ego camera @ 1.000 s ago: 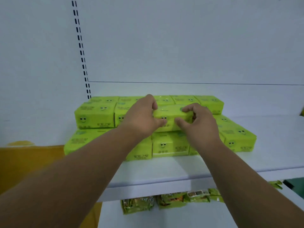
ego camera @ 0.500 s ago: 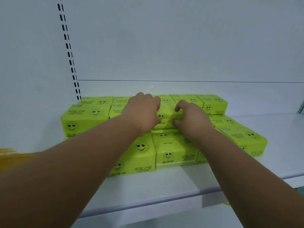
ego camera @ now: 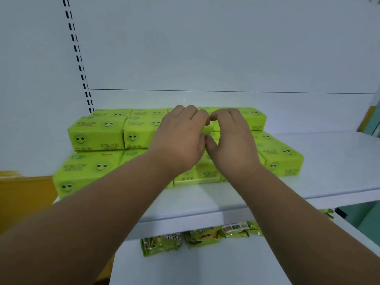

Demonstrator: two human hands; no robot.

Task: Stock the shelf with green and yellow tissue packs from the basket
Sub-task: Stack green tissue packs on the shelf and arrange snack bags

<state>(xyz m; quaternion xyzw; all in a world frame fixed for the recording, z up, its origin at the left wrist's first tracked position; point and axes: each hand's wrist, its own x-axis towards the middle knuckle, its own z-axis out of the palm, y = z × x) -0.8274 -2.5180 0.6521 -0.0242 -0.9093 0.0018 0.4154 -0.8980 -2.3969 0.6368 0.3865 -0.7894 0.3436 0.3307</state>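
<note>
Head view: at frame centre, the left hand (ego camera: 181, 138) and right hand (ego camera: 232, 140) sit side by side, fingers curled down over a tissue pack (ego camera: 208, 130) atop the stacked green-yellow packs (ego camera: 96, 134) on the white shelf (ego camera: 329, 161). Snack packets (ego camera: 162, 243) lie on the lower shelf (ego camera: 205, 268), bottom centre.

Lime-green tissue packs (ego camera: 96, 136) printed with smiley faces and yellow-green lettering sit stacked two layers high on the white shelf (ego camera: 318, 167), pushed toward its far left against the back panel. The upper layer sits farther back than the lower. At the right, a single-layer pack (ego camera: 281, 159) lies flat, nearer the shelf's front edge.
</note>
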